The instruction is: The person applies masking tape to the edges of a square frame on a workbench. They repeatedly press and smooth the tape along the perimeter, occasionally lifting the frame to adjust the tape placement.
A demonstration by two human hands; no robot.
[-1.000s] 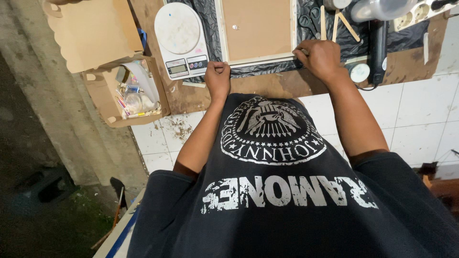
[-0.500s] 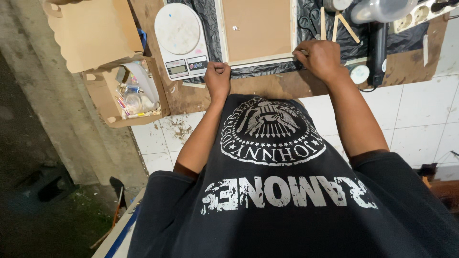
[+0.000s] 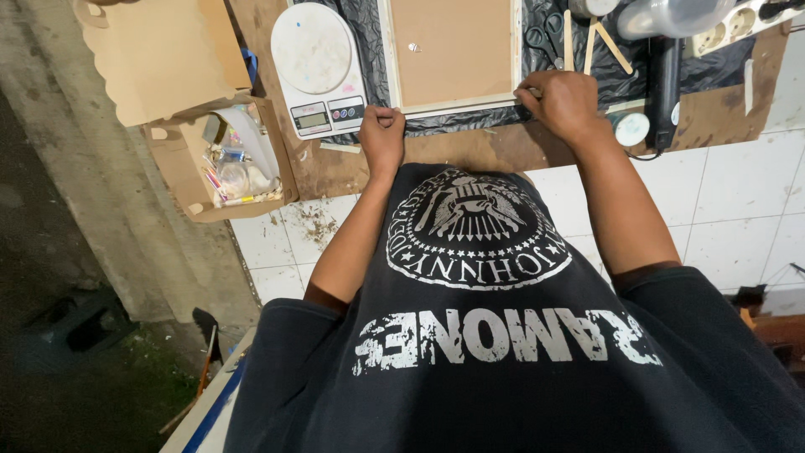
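A flat rectangular brown board in a pale wooden frame [image 3: 453, 54] is laid on black plastic sheeting [image 3: 369, 42] over a brown worktop [image 3: 470, 151] on white floor tiles [image 3: 738, 201]. Its near left corner is gripped by the clenched left hand [image 3: 381, 134], its near right corner by the closed right hand [image 3: 563, 102].

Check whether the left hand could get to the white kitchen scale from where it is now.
Probably yes. The left hand grips the framed board's near edge, and the white kitchen scale sits just beside it with nothing between them.
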